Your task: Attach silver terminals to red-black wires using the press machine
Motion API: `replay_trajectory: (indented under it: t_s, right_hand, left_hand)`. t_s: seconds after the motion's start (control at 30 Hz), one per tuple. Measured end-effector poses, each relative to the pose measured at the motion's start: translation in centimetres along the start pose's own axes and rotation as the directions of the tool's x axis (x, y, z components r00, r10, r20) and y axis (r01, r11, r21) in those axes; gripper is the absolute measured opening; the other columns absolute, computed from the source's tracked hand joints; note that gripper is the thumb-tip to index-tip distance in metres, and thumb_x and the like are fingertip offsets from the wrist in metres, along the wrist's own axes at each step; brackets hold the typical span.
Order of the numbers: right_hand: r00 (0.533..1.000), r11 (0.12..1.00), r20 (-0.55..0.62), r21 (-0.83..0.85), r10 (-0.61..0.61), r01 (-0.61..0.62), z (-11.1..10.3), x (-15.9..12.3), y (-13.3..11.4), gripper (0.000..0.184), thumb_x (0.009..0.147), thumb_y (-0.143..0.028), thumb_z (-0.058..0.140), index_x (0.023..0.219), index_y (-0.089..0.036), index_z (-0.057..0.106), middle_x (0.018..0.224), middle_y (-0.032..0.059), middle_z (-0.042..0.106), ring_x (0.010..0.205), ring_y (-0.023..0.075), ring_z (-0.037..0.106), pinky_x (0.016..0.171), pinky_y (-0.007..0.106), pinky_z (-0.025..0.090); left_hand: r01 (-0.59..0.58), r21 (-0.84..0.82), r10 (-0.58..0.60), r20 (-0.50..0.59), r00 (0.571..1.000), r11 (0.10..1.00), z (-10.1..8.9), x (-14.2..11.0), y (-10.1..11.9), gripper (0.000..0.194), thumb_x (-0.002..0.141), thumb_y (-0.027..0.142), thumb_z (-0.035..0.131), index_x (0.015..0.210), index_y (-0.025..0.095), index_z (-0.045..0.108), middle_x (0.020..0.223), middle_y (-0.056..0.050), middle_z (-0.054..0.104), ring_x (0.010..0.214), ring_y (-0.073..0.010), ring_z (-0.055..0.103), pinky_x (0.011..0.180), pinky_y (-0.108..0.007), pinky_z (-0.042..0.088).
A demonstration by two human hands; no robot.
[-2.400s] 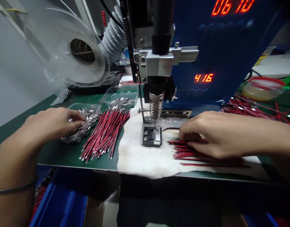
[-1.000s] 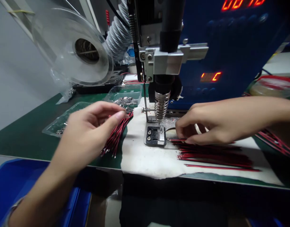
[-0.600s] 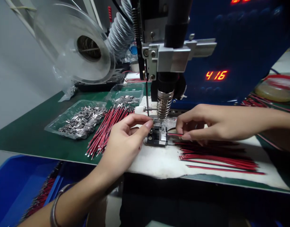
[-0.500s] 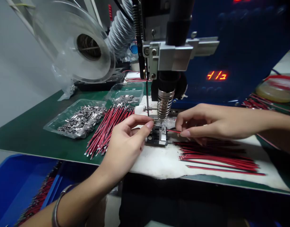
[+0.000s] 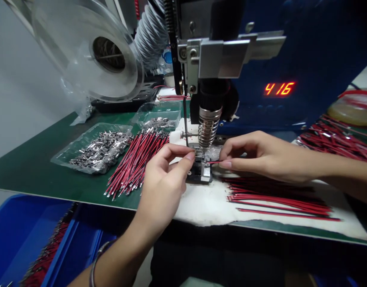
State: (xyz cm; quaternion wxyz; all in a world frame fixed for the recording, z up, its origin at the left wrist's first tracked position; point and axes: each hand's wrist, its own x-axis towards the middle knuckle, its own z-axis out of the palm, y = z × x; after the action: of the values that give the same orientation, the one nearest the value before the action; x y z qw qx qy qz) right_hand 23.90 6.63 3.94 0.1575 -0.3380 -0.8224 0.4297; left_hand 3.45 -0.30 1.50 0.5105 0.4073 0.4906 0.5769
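My right hand (image 5: 258, 156) pinches a short red-and-black wire (image 5: 213, 162) between thumb and index finger. Its end reaches the small black and metal fixture (image 5: 199, 172) under the machine's spring-wrapped head (image 5: 208, 127). On the fixture's other side, my left hand (image 5: 164, 181) is closed in a pinch at the left edge; whatever its fingertips hold is too small and hidden to name. A row of red-and-black wires (image 5: 279, 201) lies on white paper (image 5: 201, 211) below my right hand. Left of my left hand is a pile of wires with metal ends (image 5: 137, 159).
Small metal connectors fill a clear tray (image 5: 59, 157) at left; another clear tray (image 5: 174, 109) stands behind. A large clear reel (image 5: 132, 79) overhangs the green table (image 5: 36, 159). Blue bins (image 5: 18, 223) sit below the table's edge. The blue machine housing (image 5: 261, 115) rises behind; more wires (image 5: 339, 137) lie right.
My right hand has shifted slightly left with the wire, bringing it closer to the fixture. My left hand stays pinched at the fixture. The view has shifted slightly, and the display's red digits look different.
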Motion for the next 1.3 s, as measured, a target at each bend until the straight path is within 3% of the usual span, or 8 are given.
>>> replay_trajectory:
  t_s: [0.13,0.3,0.47,0.67,0.9,1.1,1.3]
  right_hand:
    - [0.997,0.999,-0.068,0.005,-0.036,0.036,0.4,0.0,0.0,0.013,0.09,-0.032,0.064,0.085,-0.022,0.07,0.078,-0.0041,0.068,0.07,0.0106,0.056,0.063,0.021,0.042]
    - [0.989,0.984,-0.104,-0.156,-0.104,0.087,0.7,-0.1,0.1,0.014,0.091,-0.034,0.062,0.089,-0.023,0.072,0.081,-0.0049,0.071,0.072,0.0107,0.061,0.065,0.022,0.045]
    - [0.97,0.958,-0.183,-0.265,-0.157,0.105,1.0,-0.2,0.5,0.024,0.094,-0.038,0.057,0.103,-0.024,0.073,0.093,-0.0007,0.075,0.077,0.014,0.066,0.066,0.025,0.048]
    - [0.919,0.88,-0.191,-0.407,-0.344,0.245,1.1,-0.4,0.6,0.024,0.093,-0.024,0.055,0.106,-0.017,0.073,0.097,0.0053,0.075,0.083,0.015,0.068,0.073,0.025,0.05]
    - [0.872,0.834,-0.172,-0.423,-0.457,0.354,1.4,-0.3,0.1,0.02,0.091,-0.013,0.055,0.101,-0.018,0.072,0.093,0.0061,0.072,0.08,0.0145,0.066,0.07,0.025,0.051]
    - [0.858,0.825,-0.188,-0.432,-0.477,0.364,1.7,-0.3,0.2,0.019,0.092,-0.013,0.056,0.1,-0.019,0.072,0.092,0.0066,0.071,0.079,0.0141,0.066,0.068,0.024,0.051]
    - [0.851,0.819,-0.194,-0.437,-0.489,0.371,1.9,-0.3,0.2,0.019,0.092,-0.012,0.056,0.101,-0.017,0.072,0.092,0.0068,0.071,0.077,0.0134,0.066,0.066,0.022,0.05]
  left_hand:
    - [-0.031,-0.014,0.03,-0.037,0.999,0.999,0.2,-0.1,-0.5,0.006,0.083,0.023,0.069,0.085,0.022,0.063,0.054,0.006,0.041,0.043,-0.0044,0.028,0.037,-0.018,0.019]
    - [-0.033,-0.031,0.031,-0.061,0.998,0.999,0.4,-0.2,-1.1,0.006,0.084,0.025,0.069,0.085,0.022,0.064,0.054,0.006,0.039,0.044,-0.0042,0.029,0.038,-0.017,0.021]
    - [-0.118,0.03,0.12,-0.046,0.992,0.992,0.7,-0.2,-1.2,0.006,0.084,0.024,0.07,0.086,0.022,0.065,0.061,0.006,0.04,0.045,-0.0018,0.03,0.039,-0.014,0.025]
    - [-0.112,0.042,0.115,-0.075,0.991,0.993,0.6,0.0,-1.5,0.006,0.085,0.024,0.069,0.086,0.022,0.063,0.056,0.007,0.041,0.043,-0.0025,0.03,0.041,-0.013,0.028]
    - [-0.112,0.102,0.122,-0.098,0.988,0.988,0.6,-0.3,-1.6,0.007,0.084,0.028,0.07,0.089,0.023,0.067,0.054,0.006,0.046,0.044,-0.0036,0.033,0.04,-0.014,0.027]
    - [-0.1,0.231,0.128,-0.109,0.986,0.968,0.8,-0.6,-1.4,0.011,0.082,0.029,0.072,0.088,0.021,0.07,0.048,0.007,0.042,0.041,-0.0036,0.031,0.039,-0.014,0.026]
    - [-0.091,0.242,0.12,-0.108,0.987,0.966,0.9,-0.5,-1.3,0.011,0.082,0.031,0.071,0.088,0.021,0.07,0.049,0.007,0.043,0.041,-0.0034,0.031,0.04,-0.014,0.028]
